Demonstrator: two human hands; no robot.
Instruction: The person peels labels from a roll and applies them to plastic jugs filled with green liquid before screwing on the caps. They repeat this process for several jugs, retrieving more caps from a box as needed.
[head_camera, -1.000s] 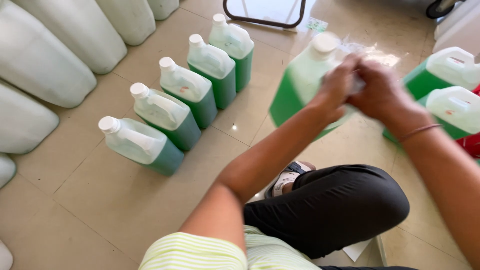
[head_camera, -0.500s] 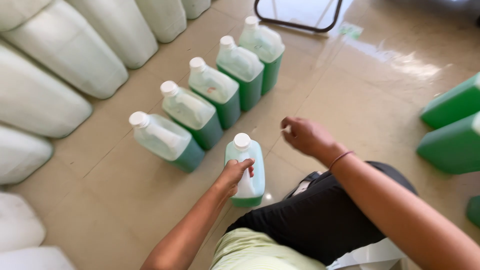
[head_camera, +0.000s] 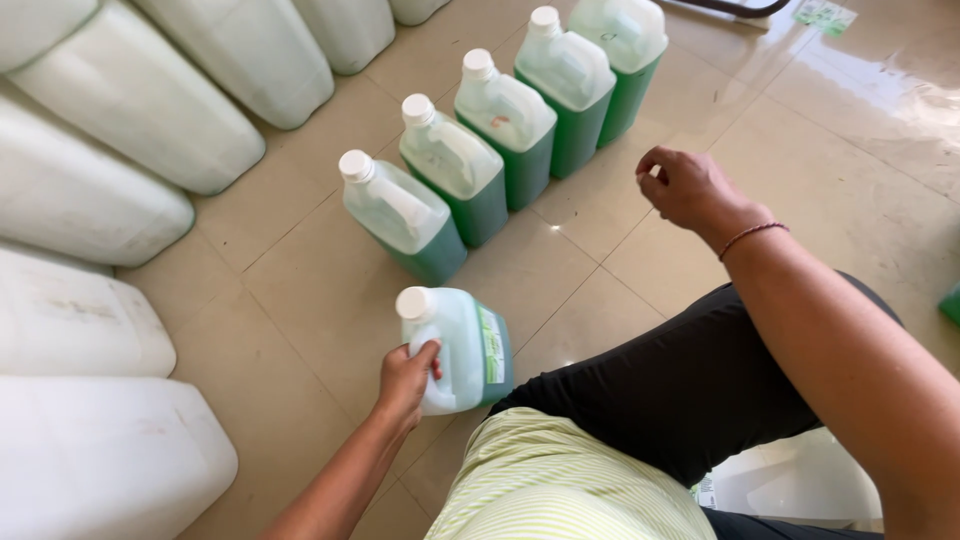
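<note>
Jug held by handle in closed left hand, lower centre, on floor. Right hand loosely curled, empty, centre right. Risk: jug tipped, row knocked by careless push.

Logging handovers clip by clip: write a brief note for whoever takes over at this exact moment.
Left hand: grips the handle of a capped green-liquid jug, at the near end of the line on the tiled floor.
Right hand: empty, raised above the floor.
Done: four capped jugs stand in a diagonal row.
Left: the held jug is not yet released; it sits apart from the row's nearest jug.
Large white containers line the left.
</note>
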